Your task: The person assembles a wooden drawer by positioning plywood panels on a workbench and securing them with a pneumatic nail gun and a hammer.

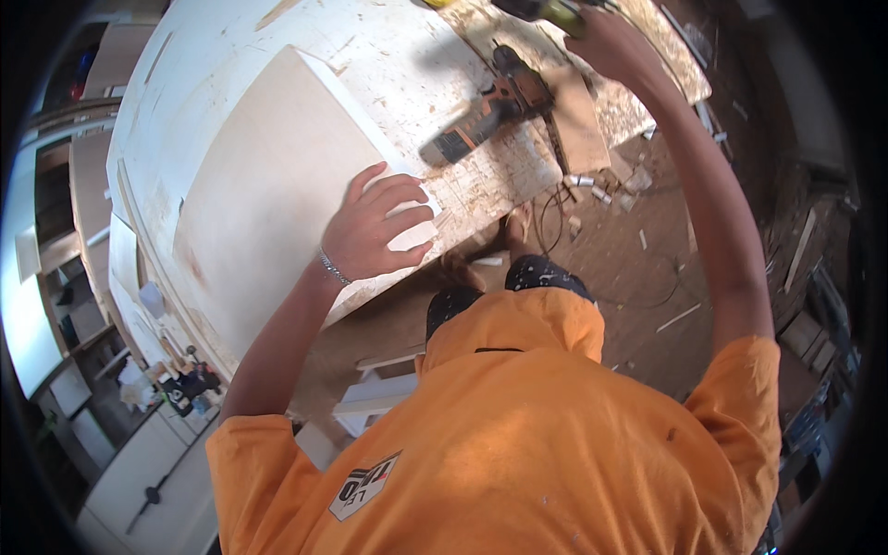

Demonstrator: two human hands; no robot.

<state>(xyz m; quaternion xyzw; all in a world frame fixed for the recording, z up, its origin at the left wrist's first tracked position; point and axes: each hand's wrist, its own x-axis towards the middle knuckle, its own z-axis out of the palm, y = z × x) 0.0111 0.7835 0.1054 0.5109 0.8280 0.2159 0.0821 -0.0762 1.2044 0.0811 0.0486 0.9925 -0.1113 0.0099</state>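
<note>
My left hand (375, 227) lies flat with fingers spread on the near corner of a pale wooden panel (268, 176) on the workbench (388, 46). A bracelet circles that wrist. My right hand (615, 42) reaches to the far edge of the bench and grips a yellow-green power tool (546, 9), mostly cut off by the frame's top. An orange and black cordless drill (490, 106) lies on the bench between both hands, untouched.
Sawdust covers the bench top. A small wood offcut (578, 116) lies beside the drill. The floor (647, 250) below holds wood scraps, cables and shavings. White boards (375, 393) lean under the bench. Shelves and cabinets stand at left.
</note>
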